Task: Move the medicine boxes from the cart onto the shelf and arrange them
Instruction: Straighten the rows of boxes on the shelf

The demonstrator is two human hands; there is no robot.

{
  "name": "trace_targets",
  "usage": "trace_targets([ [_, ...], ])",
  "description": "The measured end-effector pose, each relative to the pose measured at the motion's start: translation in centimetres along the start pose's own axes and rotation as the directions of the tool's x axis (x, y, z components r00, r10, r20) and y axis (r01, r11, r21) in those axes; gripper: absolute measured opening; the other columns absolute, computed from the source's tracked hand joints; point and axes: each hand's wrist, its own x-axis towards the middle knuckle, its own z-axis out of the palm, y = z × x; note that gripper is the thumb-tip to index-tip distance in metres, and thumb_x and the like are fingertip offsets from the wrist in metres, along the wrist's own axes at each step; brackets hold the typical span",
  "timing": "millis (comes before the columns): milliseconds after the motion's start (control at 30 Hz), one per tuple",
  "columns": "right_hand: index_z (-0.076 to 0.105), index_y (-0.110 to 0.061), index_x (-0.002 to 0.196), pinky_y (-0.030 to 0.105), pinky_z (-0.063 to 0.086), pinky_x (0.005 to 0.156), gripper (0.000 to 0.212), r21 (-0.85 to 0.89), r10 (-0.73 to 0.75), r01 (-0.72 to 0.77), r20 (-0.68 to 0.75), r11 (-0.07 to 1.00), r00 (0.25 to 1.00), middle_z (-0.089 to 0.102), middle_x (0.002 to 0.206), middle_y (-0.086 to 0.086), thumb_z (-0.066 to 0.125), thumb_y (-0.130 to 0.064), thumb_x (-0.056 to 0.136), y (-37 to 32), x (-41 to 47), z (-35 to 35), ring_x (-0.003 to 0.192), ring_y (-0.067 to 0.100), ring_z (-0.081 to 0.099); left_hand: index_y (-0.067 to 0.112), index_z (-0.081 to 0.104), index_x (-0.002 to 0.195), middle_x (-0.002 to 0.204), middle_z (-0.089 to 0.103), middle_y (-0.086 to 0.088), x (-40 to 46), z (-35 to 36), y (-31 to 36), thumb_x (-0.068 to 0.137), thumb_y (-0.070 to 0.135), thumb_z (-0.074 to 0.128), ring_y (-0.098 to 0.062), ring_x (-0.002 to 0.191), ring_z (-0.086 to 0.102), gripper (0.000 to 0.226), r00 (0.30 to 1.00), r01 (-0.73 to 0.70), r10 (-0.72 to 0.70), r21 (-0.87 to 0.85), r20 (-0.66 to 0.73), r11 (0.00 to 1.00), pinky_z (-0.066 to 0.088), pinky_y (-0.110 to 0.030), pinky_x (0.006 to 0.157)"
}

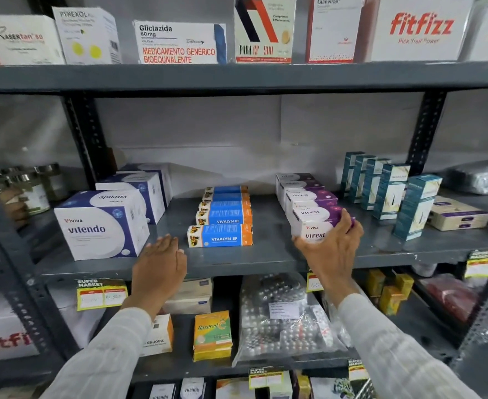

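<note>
Left hand flat, fingers together, empty, resting at the shelf edge beside the vitendo box; Vivalyn row mid-shelf; right hand clasps the front virest box, long axis across, heading its row; right hand nearer.

- We are in a pharmacy stockroom or a shop's medicine aisle, facing a grey slotted-steel shelf stacked tier above tier.
- We see rows of boxed medicine: Vitendo boxes, Vivalyn EF cartons and Virest boxes lined front to back.
- Above us stand a Gliclazida 60 mg box and Fitfizz packs.
- Yellow "Super Market" price tags hang on the shelf edge.
- Below lies a clear bag of blister strips.
</note>
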Motion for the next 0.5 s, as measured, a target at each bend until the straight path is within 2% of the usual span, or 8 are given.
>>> trace_targets([
  [167, 0.025, -0.019, 0.146, 0.054, 0.049, 0.103, 0.117, -0.022, -0.043, 0.043, 0.001, 0.999, 0.999, 0.033, 0.14, 0.015, 0.086, -0.059, 0.054, 0.3, -0.1, -0.41, 0.122, 0.04, 0.044, 0.014, 0.039, 0.156, 0.165, 0.036, -0.007, -0.02, 0.05, -0.08, 0.107, 0.042, 0.021, -0.023, 0.154, 0.031, 0.059, 1.0, -0.004, 0.004, -0.002, 0.002, 1.0, 0.021, -0.041, 0.128],
  [500, 0.025, -0.014, 0.146, 0.052, 0.048, 0.099, 0.122, -0.091, -0.012, 0.009, -0.034, 0.996, 0.999, 0.035, 0.139, 0.018, 0.087, -0.063, 0.052, 0.44, -0.23, 0.11, 0.116, 0.04, 0.045, 0.016, 0.034, 0.158, 0.168, 0.03, -0.005, 0.13, 0.28, -0.23, 0.107, 0.045, 0.017, -0.023, 0.156, 0.026, 0.061, 1.0, -0.001, 0.001, -0.012, 0.007, 1.0, 0.019, -0.041, 0.128],
])
